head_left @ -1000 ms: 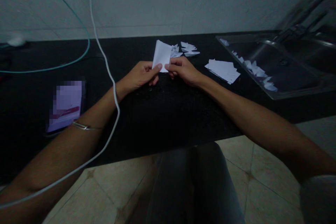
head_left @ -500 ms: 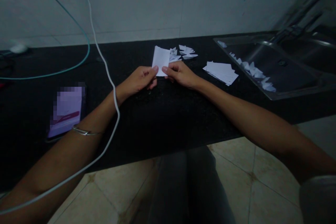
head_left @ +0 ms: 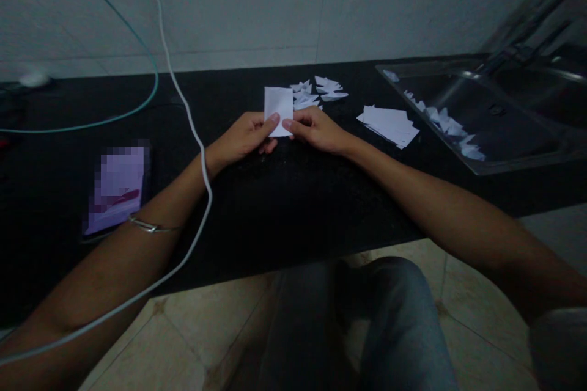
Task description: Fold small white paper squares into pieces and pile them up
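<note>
A small white folded sheet of paper (head_left: 278, 101) is held upright between both hands above the dark counter. My left hand (head_left: 250, 134) pinches its lower left side, thumb on the front face. My right hand (head_left: 316, 128) grips the lower right edge in the same way, with the thumbs close together. Just behind the sheet lie several small folded paper boats (head_left: 331, 88), partly hidden by it. To the right of my right hand is a loose stack of flat white paper pieces (head_left: 389, 125).
A steel sink (head_left: 504, 162) is set into the counter at right, with more folded papers (head_left: 447, 123) along its left rim. At left lies a phone (head_left: 118, 186) with a lit screen. A white cable (head_left: 188, 110) hangs across my left forearm; a teal cable (head_left: 137, 109) curves behind.
The paper has turned slightly more upright and both hands stay on it. My right knee has come into view below the counter, and the camera view has shifted a little.
</note>
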A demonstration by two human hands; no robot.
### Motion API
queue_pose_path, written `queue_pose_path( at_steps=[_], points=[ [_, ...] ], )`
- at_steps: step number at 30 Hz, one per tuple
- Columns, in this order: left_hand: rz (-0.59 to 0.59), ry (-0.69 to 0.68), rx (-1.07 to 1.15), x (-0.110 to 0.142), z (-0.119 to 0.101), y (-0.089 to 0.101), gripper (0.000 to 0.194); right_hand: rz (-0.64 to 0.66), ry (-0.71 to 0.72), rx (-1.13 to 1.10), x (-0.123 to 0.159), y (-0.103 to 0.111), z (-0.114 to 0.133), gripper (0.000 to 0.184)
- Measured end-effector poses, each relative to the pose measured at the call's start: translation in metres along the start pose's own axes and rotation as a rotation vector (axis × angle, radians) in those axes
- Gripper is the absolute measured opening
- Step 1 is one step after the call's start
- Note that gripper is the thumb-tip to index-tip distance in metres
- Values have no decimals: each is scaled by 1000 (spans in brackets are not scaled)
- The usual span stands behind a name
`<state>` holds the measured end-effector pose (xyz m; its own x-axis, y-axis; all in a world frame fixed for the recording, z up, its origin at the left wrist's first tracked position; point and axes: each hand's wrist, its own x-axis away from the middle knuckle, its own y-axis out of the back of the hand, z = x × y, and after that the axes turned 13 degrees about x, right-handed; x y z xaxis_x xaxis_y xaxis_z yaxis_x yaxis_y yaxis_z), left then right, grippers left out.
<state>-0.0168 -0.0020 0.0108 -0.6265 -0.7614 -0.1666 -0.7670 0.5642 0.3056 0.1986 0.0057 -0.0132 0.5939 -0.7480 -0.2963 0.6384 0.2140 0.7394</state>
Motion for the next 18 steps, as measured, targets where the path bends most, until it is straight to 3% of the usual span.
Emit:
queue_pose_path(
  at_steps=[18],
  points=[
    [-123,40,-49,-1,-4,-4,64,20,87,46,-3,-1,-5,58]
  ],
)
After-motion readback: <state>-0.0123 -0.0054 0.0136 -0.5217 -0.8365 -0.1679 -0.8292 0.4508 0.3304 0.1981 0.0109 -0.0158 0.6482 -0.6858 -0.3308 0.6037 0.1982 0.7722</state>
